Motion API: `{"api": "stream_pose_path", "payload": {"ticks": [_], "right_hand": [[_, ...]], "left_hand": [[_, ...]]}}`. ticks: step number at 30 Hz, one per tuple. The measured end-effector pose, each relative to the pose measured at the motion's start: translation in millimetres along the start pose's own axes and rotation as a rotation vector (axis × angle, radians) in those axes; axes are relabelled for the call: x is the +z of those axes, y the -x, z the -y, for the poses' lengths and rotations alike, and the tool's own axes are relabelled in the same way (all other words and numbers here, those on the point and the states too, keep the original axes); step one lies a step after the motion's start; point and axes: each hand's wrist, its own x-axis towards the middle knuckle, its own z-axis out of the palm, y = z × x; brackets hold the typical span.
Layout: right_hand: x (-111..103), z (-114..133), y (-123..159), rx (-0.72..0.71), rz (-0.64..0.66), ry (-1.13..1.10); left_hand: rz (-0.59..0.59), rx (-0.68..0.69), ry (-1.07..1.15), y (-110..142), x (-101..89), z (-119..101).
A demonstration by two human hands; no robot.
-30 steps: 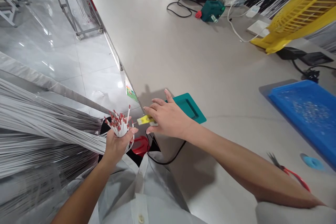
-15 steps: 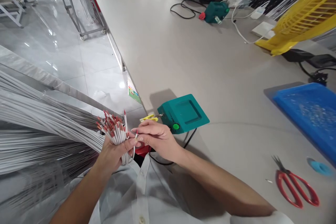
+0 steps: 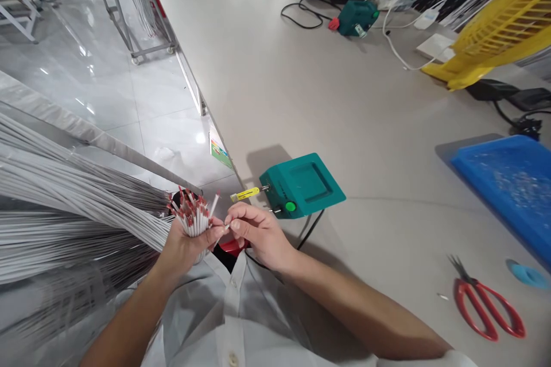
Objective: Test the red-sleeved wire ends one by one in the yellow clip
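Note:
A bundle of white wires (image 3: pixel 196 221) with reddish ends is wrapped in my left hand (image 3: pixel 186 249), the tips pointing up. One wire stands a little apart from the bundle on its right. Between my left thumb and the fingertips of my right hand (image 3: pixel 260 235) is the white end of a single wire (image 3: pixel 227 227). My right thumb and index finger pinch it. Just beyond my right hand sits a green device (image 3: pixel 307 183) with a green button and a yellow-labelled metal piece (image 3: pixel 245 194) sticking out of its left side.
Red-handled scissors (image 3: pixel 488 304), a blue tape roll (image 3: pixel 528 274) and a blue tray (image 3: pixel 508 178) lie on the right of the table (image 3: pixel 275 86). A yellow fan (image 3: pixel 495 28) and a second green device (image 3: pixel 357 17) stand farther back. Long white wires (image 3: pixel 86 195) stretch along the left.
The red tip between my hands no longer shows; a white end shows there instead. My right hand has shifted slightly, uncovering more of the yellow piece. The bundle has tilted slightly.

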Motion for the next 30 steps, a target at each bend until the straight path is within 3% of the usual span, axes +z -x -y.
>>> {"api": "stream_pose_path", "payload": {"ticks": [2, 4, 6, 12, 17, 22, 27, 30], "right_hand": [[-8.9, 11.4, 3.1, -0.178, 0.073, 0.386], [-17.0, 22.8, 6.4, -0.283, 0.262, 0.767], [-21.1, 29.6, 8.1, -0.323, 0.344, 0.958], [-6.8, 20.2, -1.6, -0.400, -0.036, 0.704], [3.8, 14.5, -9.7, -0.296, -0.035, 0.580], [7.0, 9.8, -9.6, -0.315, -0.142, 0.548], [6.5, 5.2, -8.4, -0.215, -0.149, 0.408], [2.7, 5.3, -7.1, -0.271, -0.161, 0.430]], "left_hand": [[-0.057, 0.044, -0.030, -3.2, -3.7, -1.5], [-0.102, 0.080, -0.053, -6.2, -6.5, -2.7], [-0.113, 0.106, -0.051, -8.2, -7.0, -2.9], [-0.075, 0.056, 0.014, -6.6, 8.3, -6.3], [-0.014, 0.004, -0.028, -4.1, 18.4, -10.0], [0.020, 0.019, -0.045, -4.6, 16.9, -8.4], [0.035, 0.042, -0.061, -5.1, 12.4, -7.4], [-0.082, 0.064, -0.073, -6.7, 10.3, -6.9]]}}
